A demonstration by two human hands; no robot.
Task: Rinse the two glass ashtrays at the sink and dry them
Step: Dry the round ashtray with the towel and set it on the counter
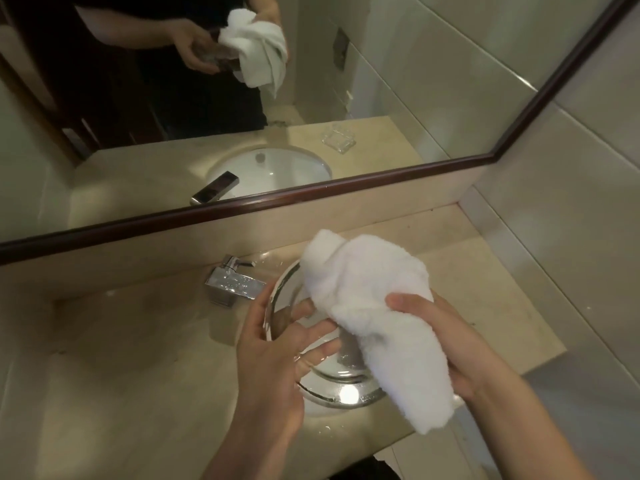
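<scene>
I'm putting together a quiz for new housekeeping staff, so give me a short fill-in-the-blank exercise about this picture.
1. The right hand holds a white ____.
2. The left hand holds a glass ashtray above the ____.
3. The second ashtray is seen only in the ____.

Missing words: towel; sink; mirror.

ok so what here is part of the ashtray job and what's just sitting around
Job: glass ashtray in the left hand; white towel in the right hand; second ashtray, seen only as a reflection.
Just there: tap; mirror frame; counter.
</scene>
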